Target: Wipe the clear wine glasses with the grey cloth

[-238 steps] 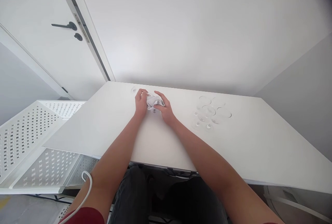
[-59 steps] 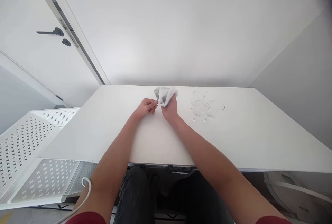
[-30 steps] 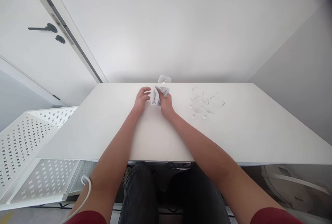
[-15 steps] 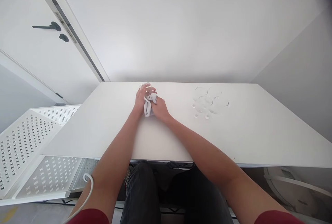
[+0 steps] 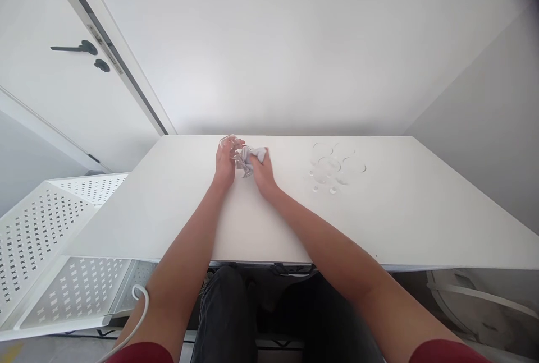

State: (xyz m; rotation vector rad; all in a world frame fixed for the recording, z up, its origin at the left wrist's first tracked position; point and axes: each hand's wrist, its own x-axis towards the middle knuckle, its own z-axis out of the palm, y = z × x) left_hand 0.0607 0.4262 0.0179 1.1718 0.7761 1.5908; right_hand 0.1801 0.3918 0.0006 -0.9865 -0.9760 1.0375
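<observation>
A clear, see-through item, like glass or plastic, is in my left hand, with fingers curled round it. Its exact kind is hard to make out, as fingers and cloth cover part of it. My right hand grips a bunched light grey cloth, pressed close against the clear item's right side. Both hands are just above the white table, left of its middle. Farther right on the tabletop lies a cluster of transparent round shapes with thin curved rims; whether it is one piece or several cannot be told.
White perforated panels stand at the table's left side. A white cable hangs by my left forearm. Behind the table is a white wall, with a door handle at upper left. My legs are under the front edge.
My right hand has shifted slightly right with the cloth, leaving more of the clear item in sight. My left hand has moved a little left and still holds the item.
</observation>
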